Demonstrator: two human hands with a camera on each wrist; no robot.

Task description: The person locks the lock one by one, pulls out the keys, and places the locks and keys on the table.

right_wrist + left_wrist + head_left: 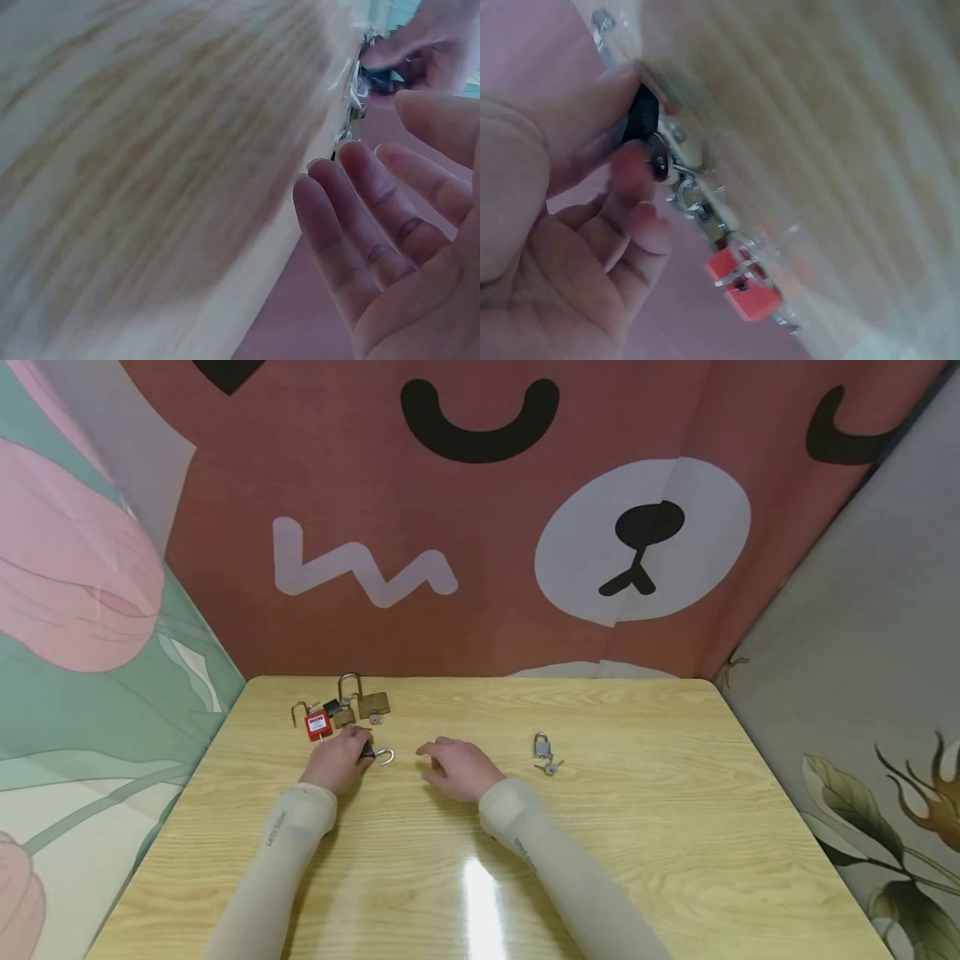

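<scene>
My left hand [341, 762] pinches a black padlock [367, 750] between thumb and fingers, low over the left part of the table. Its silver shackle [386, 757] is sprung and points right. In the left wrist view the dark lock body [642, 116] is partly hidden by the fingers. A short way to the right, my right hand [461, 768] hovers with relaxed, slightly bent fingers and nothing in them. Just beyond the left hand lie a red padlock [318, 724], a large brass padlock [373, 704] and a small brass padlock [344, 717], all with their shackles released.
On the right of the wooden table [675, 827] lies a silver padlock [542, 749], its shackle down, with keys [551, 768] beside it. A small black item [332, 707] sits among the left locks. A printed curtain [480, 635] hangs behind the table's far edge.
</scene>
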